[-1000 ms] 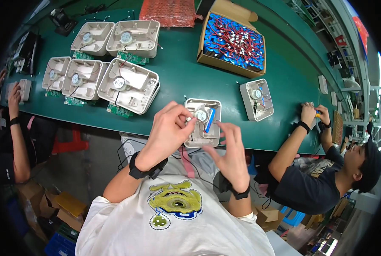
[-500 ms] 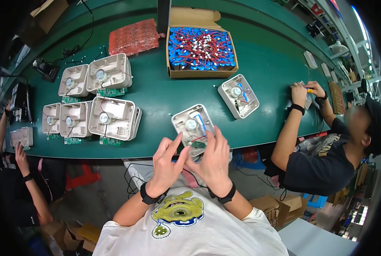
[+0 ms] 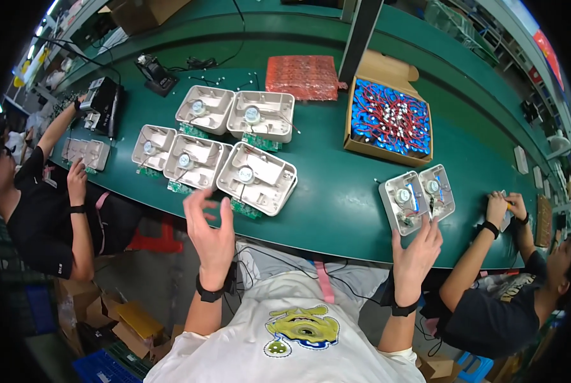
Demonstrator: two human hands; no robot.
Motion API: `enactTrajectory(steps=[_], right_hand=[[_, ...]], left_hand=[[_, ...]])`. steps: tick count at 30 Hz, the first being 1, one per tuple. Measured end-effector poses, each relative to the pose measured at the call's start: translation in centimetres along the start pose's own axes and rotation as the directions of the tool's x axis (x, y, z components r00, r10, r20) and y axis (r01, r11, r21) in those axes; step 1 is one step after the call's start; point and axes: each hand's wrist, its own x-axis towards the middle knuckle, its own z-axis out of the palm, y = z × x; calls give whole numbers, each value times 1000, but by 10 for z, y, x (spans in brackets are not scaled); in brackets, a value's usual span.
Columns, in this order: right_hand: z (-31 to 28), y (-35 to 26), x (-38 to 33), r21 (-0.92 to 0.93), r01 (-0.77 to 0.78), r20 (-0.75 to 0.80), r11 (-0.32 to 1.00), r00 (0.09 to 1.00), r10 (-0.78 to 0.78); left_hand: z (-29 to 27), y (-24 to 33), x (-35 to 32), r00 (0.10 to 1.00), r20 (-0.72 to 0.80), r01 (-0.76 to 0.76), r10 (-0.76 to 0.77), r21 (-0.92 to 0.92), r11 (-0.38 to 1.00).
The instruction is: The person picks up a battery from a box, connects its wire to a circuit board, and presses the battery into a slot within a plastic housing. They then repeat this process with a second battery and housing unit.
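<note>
My left hand (image 3: 210, 239) is open with fingers spread, just short of the nearest white plastic housing (image 3: 266, 188) in the group on the left. That housing has a round speaker inside and a green circuit board at its near edge. On the right, my right hand (image 3: 417, 258) has its fingers and thumb stretched apart at the near end of another white housing (image 3: 391, 207). Its fingertips seem to touch that end, partly hiding it. This housing holds a speaker and a blue battery (image 3: 414, 196). A similar housing (image 3: 448, 191) stands right beside it.
An open cardboard box (image 3: 388, 153) of blue batteries with red wires stands at the back right. Left of it lies a red bubble-wrap package (image 3: 302, 78). Several more white housings stand left on the green table (image 3: 336, 191). A person works at each side.
My hands have parted: the right went right with the battery-fitted housing, now beside the similar one. My left hand moved left toward the housing group. The whole view has turned left.
</note>
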Motion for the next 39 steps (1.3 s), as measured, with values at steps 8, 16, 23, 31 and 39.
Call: enactTrajectory(steps=[8,16,23,31,39], right_hand=[[-6,-140,56,827,170,205,536,797,-568],[49,-193,65,923,-79,322,377,693,-644],[37,-167,58,901,-85,328,425,775,-540],[31,-85,50,835,-40,268,549,901,-342],[32,-43,42,764,-76,250,641,950,-186]], left_hand=[[-24,-72,2,955,-290,81,-58,67,994],[-90,-228,189,749,449,634,-487,-273,724],[-70,-183,171,789,421,545,-447,-144,826],[-20,-127,108,821,417,494,-389,-178,851],[-13,-81,78,915,139,400,-380,-174,900]])
